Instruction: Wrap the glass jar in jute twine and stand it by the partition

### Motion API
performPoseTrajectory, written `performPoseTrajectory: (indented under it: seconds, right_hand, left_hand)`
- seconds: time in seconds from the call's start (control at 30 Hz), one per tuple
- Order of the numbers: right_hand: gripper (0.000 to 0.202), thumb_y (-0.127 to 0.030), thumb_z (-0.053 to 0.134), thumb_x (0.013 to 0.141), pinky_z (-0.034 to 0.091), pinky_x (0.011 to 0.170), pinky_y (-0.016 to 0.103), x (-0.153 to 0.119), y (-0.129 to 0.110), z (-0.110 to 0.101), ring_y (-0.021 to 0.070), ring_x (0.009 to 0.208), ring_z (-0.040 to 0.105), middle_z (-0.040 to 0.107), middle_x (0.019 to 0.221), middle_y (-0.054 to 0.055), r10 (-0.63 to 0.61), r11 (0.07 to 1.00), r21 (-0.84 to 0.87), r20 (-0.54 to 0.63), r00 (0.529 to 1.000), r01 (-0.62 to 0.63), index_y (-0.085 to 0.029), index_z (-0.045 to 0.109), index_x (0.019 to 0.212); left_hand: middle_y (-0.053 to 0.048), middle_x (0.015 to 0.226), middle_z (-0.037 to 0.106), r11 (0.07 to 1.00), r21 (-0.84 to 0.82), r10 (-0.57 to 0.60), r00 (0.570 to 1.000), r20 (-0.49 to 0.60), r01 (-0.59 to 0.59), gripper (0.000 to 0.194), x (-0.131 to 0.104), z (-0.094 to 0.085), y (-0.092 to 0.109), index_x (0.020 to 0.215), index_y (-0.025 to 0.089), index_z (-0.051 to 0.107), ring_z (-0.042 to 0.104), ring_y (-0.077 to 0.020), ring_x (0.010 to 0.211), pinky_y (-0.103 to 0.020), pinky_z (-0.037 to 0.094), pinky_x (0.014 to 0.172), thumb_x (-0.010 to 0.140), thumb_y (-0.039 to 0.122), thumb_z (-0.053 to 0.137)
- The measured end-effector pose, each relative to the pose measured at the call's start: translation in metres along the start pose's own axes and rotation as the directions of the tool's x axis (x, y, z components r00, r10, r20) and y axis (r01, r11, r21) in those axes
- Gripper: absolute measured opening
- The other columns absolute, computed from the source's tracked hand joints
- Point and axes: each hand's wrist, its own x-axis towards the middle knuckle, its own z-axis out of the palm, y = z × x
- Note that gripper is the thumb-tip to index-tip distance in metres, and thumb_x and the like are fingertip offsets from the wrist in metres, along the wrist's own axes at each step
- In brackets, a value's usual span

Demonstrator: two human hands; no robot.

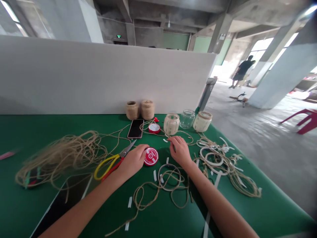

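My left hand (135, 159) has its fingers closed on the edge of a round red tin lid (151, 156) with white print, just above the green table. Scissors (114, 162) with yellow and red handles lie beside that hand. My right hand (179, 150) is to the right of the lid, fingers apart and curved down, with nothing seen in it. Beyond the hands is an open red tin (154, 128) with a whitish inside. A wrapped glass jar (171, 124) stands past my right hand. Nearer me lies a ring (169, 165) with loose twine (141, 206).
Tangled twine (71, 152) fills the left. A phone (135, 129) and two twine-wrapped jars (147, 110) are at the back, with a clear jar (187, 119) to the right. Rings and twine (218, 158) lie right. A white panel (104, 76) stands behind; people (242, 71) are far off.
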Motion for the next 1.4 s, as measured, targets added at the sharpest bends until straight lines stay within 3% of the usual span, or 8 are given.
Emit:
performPoseTrajectory:
  seconds: [0.13, 0.3, 0.47, 0.77, 0.93, 1.1, 1.27, 1.4]
  right_hand:
    - [0.019, -0.013, 0.041, 0.084, 0.040, 0.077, 0.033, 0.001, -0.007, -0.005, 0.0201, 0.085, 0.052, 0.061, 0.090, 0.007, -0.049, 0.999, 0.009, 0.059, 0.997, 0.049, -0.017, 0.057, 0.093]
    - [0.018, -0.019, 0.048, 0.082, 0.037, 0.081, 0.033, -0.001, -0.017, -0.006, 0.0203, 0.090, 0.051, 0.061, 0.095, 0.006, -0.157, 0.988, 0.040, 0.283, 0.946, 0.152, -0.018, 0.058, 0.098]
    - [0.018, -0.013, 0.048, 0.074, 0.035, 0.074, 0.030, -0.002, -0.020, -0.006, 0.0180, 0.081, 0.051, 0.060, 0.085, 0.005, -0.126, 0.989, -0.020, 0.434, 0.892, 0.149, -0.018, 0.059, 0.088]
    - [0.011, -0.029, 0.057, 0.070, 0.031, 0.065, 0.029, -0.004, -0.024, -0.008, 0.0173, 0.073, 0.051, 0.059, 0.073, 0.002, -0.125, 0.976, -0.075, 0.570, 0.812, 0.203, -0.019, 0.054, 0.074]
    - [0.009, -0.024, 0.051, 0.079, 0.033, 0.067, 0.031, -0.002, -0.033, -0.011, 0.0173, 0.073, 0.050, 0.059, 0.074, 0.004, -0.205, 0.955, -0.085, 0.508, 0.837, 0.285, -0.018, 0.055, 0.073]
    - [0.016, -0.025, 0.043, 0.089, 0.034, 0.084, 0.037, 0.004, -0.044, -0.019, 0.0187, 0.084, 0.050, 0.059, 0.085, 0.006, -0.286, 0.953, -0.016, 0.269, 0.920, 0.301, -0.018, 0.056, 0.085]
    - [0.020, -0.029, 0.047, 0.087, 0.036, 0.084, 0.037, 0.005, -0.039, -0.021, 0.0210, 0.093, 0.049, 0.058, 0.098, 0.009, -0.181, 0.982, 0.081, 0.142, 0.973, 0.170, -0.018, 0.054, 0.103]
    - [0.014, -0.026, 0.047, 0.087, 0.037, 0.083, 0.037, 0.002, -0.037, -0.015, 0.0201, 0.090, 0.050, 0.059, 0.095, 0.007, -0.192, 0.975, 0.142, 0.140, 0.971, 0.172, -0.019, 0.055, 0.096]
  left_hand:
    - [-0.011, 0.114, 0.060, 1.000, 0.014, 0.020, 1.000, 0.009, -0.020, 0.035, -0.008, 0.004, -0.004, 0.115, 0.015, 0.051, 0.056, -0.0220, 0.105, -0.037, 0.045, 0.089, 0.086, 0.015, 0.032]
    - [-0.010, 0.113, 0.057, 0.987, 0.065, 0.152, 0.988, -0.033, -0.149, 0.027, -0.015, 0.008, 0.008, 0.106, 0.017, 0.055, 0.050, -0.0212, 0.107, -0.037, 0.040, 0.093, 0.087, 0.017, 0.035]
    - [-0.006, 0.094, 0.058, 0.945, 0.156, 0.263, 0.953, 0.150, -0.286, 0.018, -0.027, 0.015, 0.038, 0.098, 0.022, 0.058, 0.051, -0.0221, 0.089, -0.039, 0.040, 0.080, 0.085, 0.028, 0.048]
    - [-0.005, 0.089, 0.058, 0.935, 0.277, 0.166, 0.964, 0.208, -0.221, 0.023, -0.029, 0.014, 0.038, 0.100, 0.023, 0.056, 0.051, -0.0238, 0.087, -0.044, 0.034, 0.082, 0.080, 0.018, 0.047]
    - [-0.006, 0.085, 0.062, 0.964, 0.233, 0.087, 0.980, 0.179, -0.128, 0.027, -0.026, 0.011, 0.030, 0.098, 0.020, 0.053, 0.054, -0.0257, 0.085, -0.053, 0.026, 0.092, 0.080, 0.039, 0.051]
    - [-0.002, 0.070, 0.059, 0.987, 0.161, 0.010, 0.999, 0.038, -0.016, 0.017, -0.020, 0.005, 0.029, 0.082, 0.021, 0.051, 0.055, -0.0208, 0.071, -0.045, 0.036, 0.083, 0.087, 0.032, 0.039]
    - [0.000, 0.072, 0.054, 0.963, -0.227, -0.179, 0.975, -0.135, 0.146, 0.016, -0.017, -0.005, 0.025, 0.085, 0.021, 0.046, 0.053, -0.0145, 0.060, -0.026, 0.040, 0.054, 0.088, 0.035, 0.038]
    - [0.003, 0.068, 0.053, 0.812, -0.573, -0.219, 0.967, -0.131, 0.107, 0.013, -0.018, -0.001, 0.020, 0.092, 0.021, 0.044, 0.056, -0.0128, 0.059, -0.024, 0.045, 0.056, 0.088, 0.033, 0.041]
